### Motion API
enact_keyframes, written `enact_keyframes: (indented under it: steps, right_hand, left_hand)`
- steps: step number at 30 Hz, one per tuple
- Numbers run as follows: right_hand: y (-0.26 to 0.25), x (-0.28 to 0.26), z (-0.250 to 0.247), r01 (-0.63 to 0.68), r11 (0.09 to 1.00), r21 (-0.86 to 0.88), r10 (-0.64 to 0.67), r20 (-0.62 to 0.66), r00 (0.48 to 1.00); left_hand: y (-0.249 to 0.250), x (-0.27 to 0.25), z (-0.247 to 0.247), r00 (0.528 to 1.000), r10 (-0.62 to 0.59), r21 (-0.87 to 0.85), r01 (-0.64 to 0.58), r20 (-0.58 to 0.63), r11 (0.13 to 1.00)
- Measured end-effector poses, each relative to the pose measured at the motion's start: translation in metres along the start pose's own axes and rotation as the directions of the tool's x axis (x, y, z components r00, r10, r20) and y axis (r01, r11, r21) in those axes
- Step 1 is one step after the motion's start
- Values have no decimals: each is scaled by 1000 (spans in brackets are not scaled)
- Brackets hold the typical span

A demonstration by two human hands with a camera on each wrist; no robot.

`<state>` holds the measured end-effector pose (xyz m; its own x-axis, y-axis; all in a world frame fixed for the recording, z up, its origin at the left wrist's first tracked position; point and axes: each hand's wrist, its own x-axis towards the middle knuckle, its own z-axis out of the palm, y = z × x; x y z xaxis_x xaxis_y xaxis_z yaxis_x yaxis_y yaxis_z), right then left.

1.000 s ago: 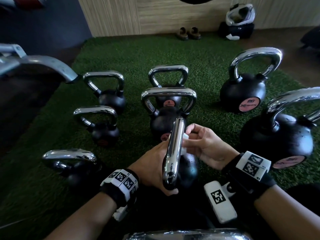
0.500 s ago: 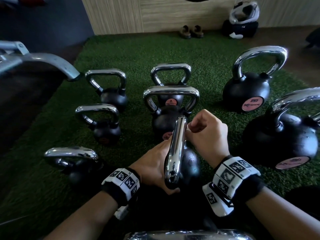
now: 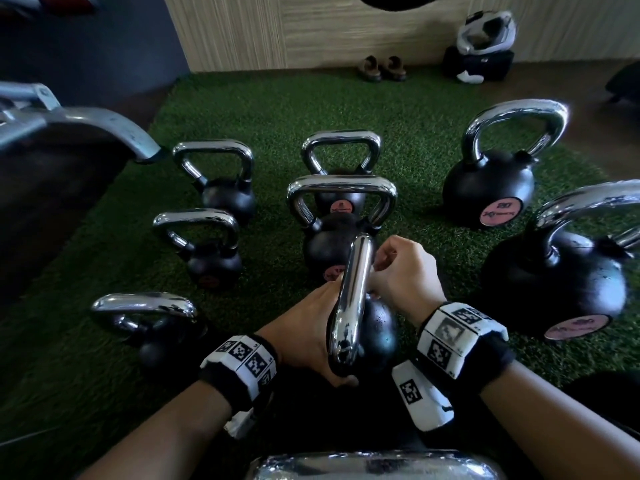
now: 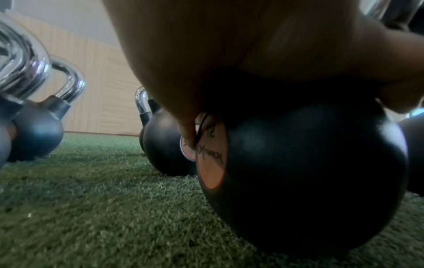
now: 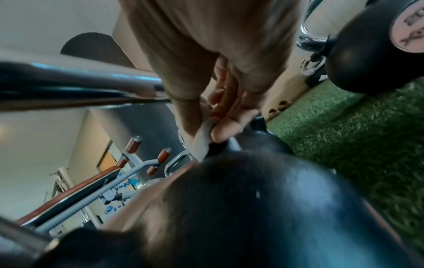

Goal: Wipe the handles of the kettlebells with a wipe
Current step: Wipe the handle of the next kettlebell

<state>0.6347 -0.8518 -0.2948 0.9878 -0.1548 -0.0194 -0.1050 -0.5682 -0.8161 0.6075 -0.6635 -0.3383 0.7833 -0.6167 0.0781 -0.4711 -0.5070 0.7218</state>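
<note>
A black kettlebell (image 3: 377,334) stands on the green turf right in front of me, its chrome handle (image 3: 351,299) seen end-on. My left hand (image 3: 304,327) grips the ball from the left, thumb hooked under the near end of the handle; in the left wrist view the palm (image 4: 252,54) lies on the ball (image 4: 309,172). My right hand (image 3: 398,271) is curled, knuckles up, against the far right side of the handle. In the right wrist view its thumb and fingers (image 5: 229,127) pinch a pale wipe (image 5: 201,143) just above the ball (image 5: 263,208), below the handle bar (image 5: 69,85).
Several more chrome-handled kettlebells stand around: small ones at left (image 3: 207,258), (image 3: 221,199), (image 3: 152,327), two straight ahead (image 3: 332,244), big ones at right (image 3: 488,188), (image 3: 554,289). Another handle (image 3: 374,467) sits at the bottom edge. A grey machine frame (image 3: 86,123) juts in from the left.
My right hand has rolled over from palm-side showing the wipe to knuckles up and curled tight against the far part of the handle. The left hand has stayed on the ball.
</note>
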Motion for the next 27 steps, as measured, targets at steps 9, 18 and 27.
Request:
enact_keyframes:
  steps: [9,18,27]
  right_hand:
    - [-25,-20,-47,123,972,-200,-26,427,904]
    - [-64,-53,-62,-72,997,-28,71,710,700]
    - [-91,-57,-54,82,962,-261,96,603,792]
  left_hand:
    - [-13,22,-37,909,-209,153,163,360,975]
    - [39,74,-87,994,-48,109,37,102,993]
    - [34,81,-75,995,45,175,-59,86,983]
